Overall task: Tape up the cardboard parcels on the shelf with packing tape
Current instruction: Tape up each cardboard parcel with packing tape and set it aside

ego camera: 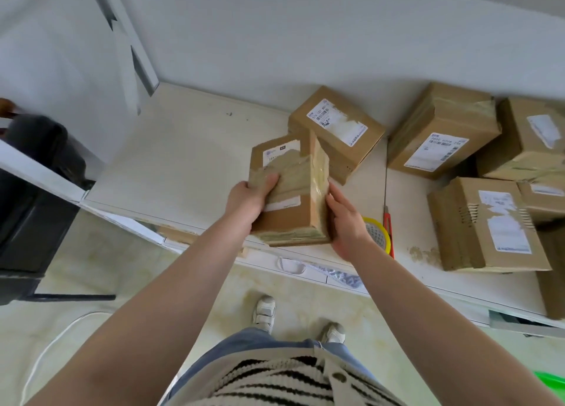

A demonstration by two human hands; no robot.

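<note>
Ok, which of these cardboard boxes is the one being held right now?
The tape-wrapped box at the shelf's front edge: the left hand grips its left side and the right hand steadies its right. The other boxes lie untouched farther back and right.

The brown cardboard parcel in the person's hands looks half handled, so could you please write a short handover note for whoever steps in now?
Left hand grips the taped brown cardboard parcel at its left edge, thumb on top; right hand lies flat against its right side.
The parcel is held above the white shelf's front edge.
The yellow-cored roll of packing tape and the red utility knife lie on the shelf just right of the right hand.
Done: this parcel is wrapped in tape.
Left: set it down; check the other parcels.
</note>
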